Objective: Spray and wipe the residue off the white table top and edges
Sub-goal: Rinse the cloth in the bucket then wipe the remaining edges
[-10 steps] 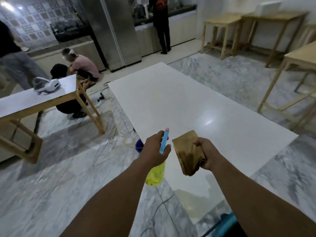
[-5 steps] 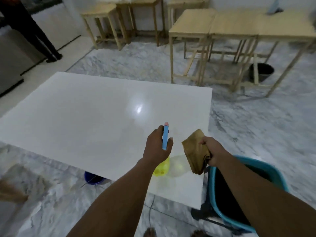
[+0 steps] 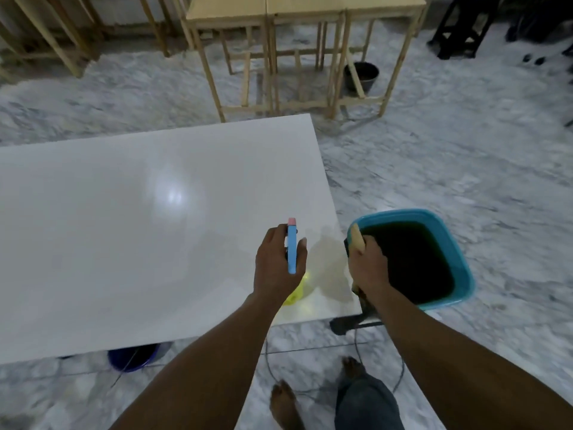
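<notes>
The white table top (image 3: 124,228) fills the left and middle of the view, glossy with a light glare. My left hand (image 3: 276,265) grips a spray bottle (image 3: 292,246) with a blue trigger head, pink tip and yellow body, held over the table's near right corner. My right hand (image 3: 367,268) holds a tan cloth (image 3: 356,240) at the table's right edge, beside the rim of the blue tub. Most of the cloth is hidden under the hand.
A blue tub (image 3: 462,268) of dark liquid stands on the marble floor right of the table. A dark blue bucket (image 3: 133,356) sits under the near edge. Wooden tables (image 3: 294,32) and a black bucket (image 3: 361,74) stand beyond. My bare feet (image 3: 285,408) and a cable lie below.
The view has swung right along the table. My right hand has lowered the cloth from above the top to the table's right edge by the tub. The left hand keeps the bottle.
</notes>
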The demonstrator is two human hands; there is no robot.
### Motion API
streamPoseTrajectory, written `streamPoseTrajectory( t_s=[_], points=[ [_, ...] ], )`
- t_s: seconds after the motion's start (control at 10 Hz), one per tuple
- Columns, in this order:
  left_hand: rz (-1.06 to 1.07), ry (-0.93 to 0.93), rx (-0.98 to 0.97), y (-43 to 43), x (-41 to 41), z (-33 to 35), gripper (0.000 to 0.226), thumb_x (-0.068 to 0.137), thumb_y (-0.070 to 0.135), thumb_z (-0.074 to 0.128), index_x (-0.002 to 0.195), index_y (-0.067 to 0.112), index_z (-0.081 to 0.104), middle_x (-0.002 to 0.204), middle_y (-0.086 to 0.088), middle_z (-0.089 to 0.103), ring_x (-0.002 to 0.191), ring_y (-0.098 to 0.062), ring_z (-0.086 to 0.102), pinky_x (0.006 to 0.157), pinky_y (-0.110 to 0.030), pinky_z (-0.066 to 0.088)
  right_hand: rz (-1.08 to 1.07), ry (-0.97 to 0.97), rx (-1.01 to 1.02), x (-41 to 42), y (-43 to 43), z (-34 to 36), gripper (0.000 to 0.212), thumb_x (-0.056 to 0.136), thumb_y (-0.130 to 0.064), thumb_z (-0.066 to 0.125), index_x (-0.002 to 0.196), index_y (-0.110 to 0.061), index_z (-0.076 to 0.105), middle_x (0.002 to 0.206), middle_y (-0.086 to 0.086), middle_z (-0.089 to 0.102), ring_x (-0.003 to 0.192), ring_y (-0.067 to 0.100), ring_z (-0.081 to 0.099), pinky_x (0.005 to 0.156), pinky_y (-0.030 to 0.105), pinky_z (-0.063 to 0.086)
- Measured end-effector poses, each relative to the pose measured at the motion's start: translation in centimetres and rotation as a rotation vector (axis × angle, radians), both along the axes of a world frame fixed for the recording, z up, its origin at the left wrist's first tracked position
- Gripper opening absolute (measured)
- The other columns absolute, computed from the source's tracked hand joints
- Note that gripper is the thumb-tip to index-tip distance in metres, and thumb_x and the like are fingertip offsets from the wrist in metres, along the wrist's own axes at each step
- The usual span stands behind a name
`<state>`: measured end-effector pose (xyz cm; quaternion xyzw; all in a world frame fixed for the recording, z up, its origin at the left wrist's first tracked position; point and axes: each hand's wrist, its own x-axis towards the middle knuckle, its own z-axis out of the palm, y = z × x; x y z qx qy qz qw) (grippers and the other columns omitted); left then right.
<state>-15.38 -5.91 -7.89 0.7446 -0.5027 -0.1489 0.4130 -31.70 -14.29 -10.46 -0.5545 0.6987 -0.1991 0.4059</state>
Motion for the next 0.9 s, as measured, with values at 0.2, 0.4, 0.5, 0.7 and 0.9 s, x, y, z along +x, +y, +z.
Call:
streamPoseTrajectory(
  t_s=[0.2,0.4,0.5,0.7,0.9],
  points=[
    [-0.021,0.005,0.014,0.3,0.2,-0.7,0.038,0.096,0.033,0.071,0.120,0.005,0.065,0.111,-0.009,0.068,0.085,-0.024,0.068,0.077,-0.023,0.050,0.345,0.246,-0.055,3.3,2.5,-6.8,0.058,0.091,-0.025,0.054,0.146,-0.013,0.038,0.151,0.011,0.041,0.140,0.030,0.037,0.118,0.044,0.031],
    [-0.065,0.006,0.046,0.5,0.9,-1.3,0.047,0.095,0.044,0.069,0.123,0.008,0.060,0.109,-0.007,0.067,0.085,-0.022,0.067,0.077,-0.024,0.050,0.652,0.492,-0.048,3.4,4.3,-9.8,0.071,0.094,-0.039,0.042,0.156,-0.015,0.018,0.166,0.016,0.003,0.153,0.036,-0.001,0.124,0.050,0.006],
    [-0.103,-0.033,0.078,0.7,1.6,-1.6,0.054,0.093,0.049,0.068,0.128,0.009,0.056,0.109,-0.006,0.065,0.086,-0.021,0.066,0.076,-0.030,0.053,0.728,0.527,-0.008,2.7,4.2,-8.7,0.070,0.096,-0.032,0.046,0.158,-0.021,0.015,0.166,0.014,-0.005,0.152,0.038,-0.005,0.124,0.051,0.007],
    [-0.180,-0.008,0.253,2.3,4.1,-1.6,0.067,0.086,0.044,0.082,0.137,0.016,0.050,0.102,-0.005,0.068,0.090,-0.022,0.065,0.080,-0.037,0.054,0.781,0.571,0.108,3.3,2.7,-5.1,0.059,0.088,-0.029,0.041,0.147,-0.026,0.040,0.160,0.004,0.029,0.142,0.033,0.034,0.112,0.051,0.035],
    [-0.387,-0.086,0.621,2.0,6.7,0.4,0.117,0.066,0.046,0.095,0.157,0.023,0.026,0.127,-0.008,0.060,0.117,-0.030,0.062,0.098,-0.050,0.054,0.806,0.479,0.140,4.9,0.7,0.2,0.058,0.095,-0.029,0.050,0.151,-0.019,0.035,0.158,0.006,0.033,0.143,0.026,0.036,0.115,0.040,0.034]
  ],
)
